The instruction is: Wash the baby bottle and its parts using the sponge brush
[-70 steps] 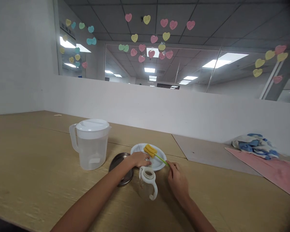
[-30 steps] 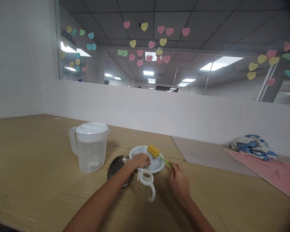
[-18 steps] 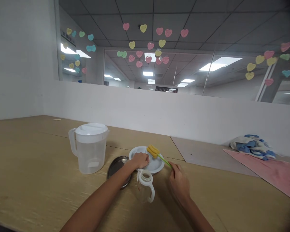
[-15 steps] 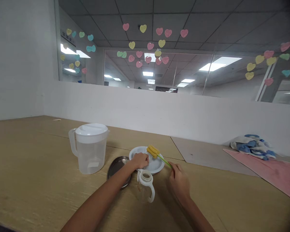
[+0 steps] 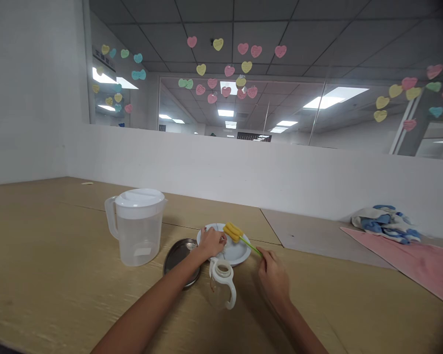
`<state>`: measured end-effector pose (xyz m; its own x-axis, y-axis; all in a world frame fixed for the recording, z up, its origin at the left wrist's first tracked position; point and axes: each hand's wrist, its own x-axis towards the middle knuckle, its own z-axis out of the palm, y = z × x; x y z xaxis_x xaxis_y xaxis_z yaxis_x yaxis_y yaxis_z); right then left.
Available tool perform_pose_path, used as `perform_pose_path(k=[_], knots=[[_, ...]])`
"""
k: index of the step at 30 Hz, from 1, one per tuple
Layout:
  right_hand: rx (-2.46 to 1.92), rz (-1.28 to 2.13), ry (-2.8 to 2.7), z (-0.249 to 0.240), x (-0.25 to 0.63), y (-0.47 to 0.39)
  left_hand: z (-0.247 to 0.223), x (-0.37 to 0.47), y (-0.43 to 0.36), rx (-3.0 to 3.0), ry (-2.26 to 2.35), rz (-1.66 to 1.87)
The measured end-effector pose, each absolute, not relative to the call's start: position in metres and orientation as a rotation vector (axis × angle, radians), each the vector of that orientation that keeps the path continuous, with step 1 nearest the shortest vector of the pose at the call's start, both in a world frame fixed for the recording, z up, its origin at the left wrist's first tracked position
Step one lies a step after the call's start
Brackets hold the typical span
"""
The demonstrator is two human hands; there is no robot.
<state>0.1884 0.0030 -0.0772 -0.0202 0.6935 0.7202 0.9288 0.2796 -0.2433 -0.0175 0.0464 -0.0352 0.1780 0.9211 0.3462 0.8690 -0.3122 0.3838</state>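
Note:
My right hand [image 5: 274,275] grips the green handle of a sponge brush [image 5: 233,232], whose yellow foam head is over the far right part of a white plate [image 5: 242,255]. Above the plate's left side is my left hand [image 5: 211,241], fingers curled in a pinch. Something pale and small shows by its fingertips; I cannot make out what it is. Just nearer to me, a clear glass pot [image 5: 220,290] with a white collar and handle stands upright, its mouth uncovered. A round dark metal dish [image 5: 175,255] lies partly behind my left forearm.
To the left stands a translucent plastic pitcher [image 5: 139,233] with a white lid. A blue and white cloth [image 5: 386,225] is bunched at the back right, beside a pink cloth [image 5: 409,255]. A white wall [image 5: 221,167] with windows above closes off the table's far side.
My left hand has moved slightly left and turned, with its fingers curled differently over the plate. The brush and my right hand have barely moved.

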Motion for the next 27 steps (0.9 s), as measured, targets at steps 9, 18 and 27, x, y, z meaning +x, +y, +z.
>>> perform_pose_path(k=[9, 18, 27], knots=[[-1.191, -0.604, -1.837, -0.079, 0.190, 0.004, -0.021, -0.031, 0.044, 1.924, 1.581, 1.552], [-0.765, -0.608, -1.842, -0.077, 0.188, -0.003, 0.007, -0.057, -0.004, 2.151, 1.239, 1.820], [-0.850, -0.568, -1.752, -0.077, 0.187, -0.001, -0.047, -0.111, -0.021, 1.878, 1.493, 1.843]])
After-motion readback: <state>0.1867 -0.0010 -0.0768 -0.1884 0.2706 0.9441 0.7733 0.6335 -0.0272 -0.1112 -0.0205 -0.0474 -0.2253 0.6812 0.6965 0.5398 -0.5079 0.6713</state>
